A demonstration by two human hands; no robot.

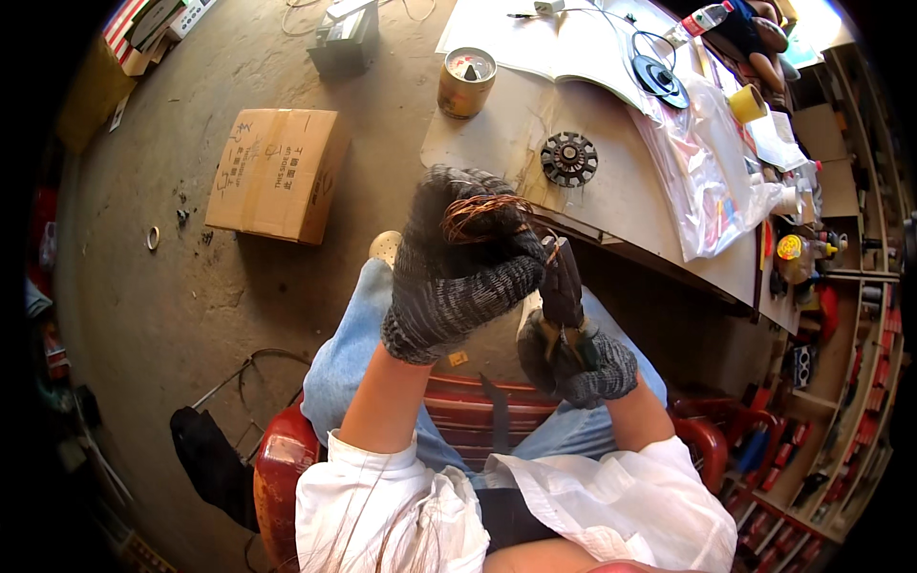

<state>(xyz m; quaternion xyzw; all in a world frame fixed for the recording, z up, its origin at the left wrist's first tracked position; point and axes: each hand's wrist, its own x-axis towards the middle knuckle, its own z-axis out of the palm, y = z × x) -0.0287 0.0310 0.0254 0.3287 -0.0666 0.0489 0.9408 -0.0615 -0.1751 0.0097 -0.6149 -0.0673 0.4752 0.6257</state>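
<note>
My left hand (458, 258), in a dark grey knit glove, is closed around a loose bundle of thin copper wire (482, 212). Loops of the wire stick out above its fingers, over the table's near edge. Lower and to the right, my right hand (583, 368), gloved alike, is closed on a hand tool with dull green and tan handles (573, 340). The tool's kind is mostly hidden by the glove. Its upper fingers come close to the left fingertips and the wire ends. A dark slotted motor core (569, 159) lies flat on the table (506, 143) just beyond.
On the table are a brown can (467, 84), an open book (592, 43), a black coiled cable with a disc (659, 78), plastic bags (707, 181) and a bottle (702, 21). A cardboard box (277, 177) stands on the floor at left. Shelves (850, 382) line the right.
</note>
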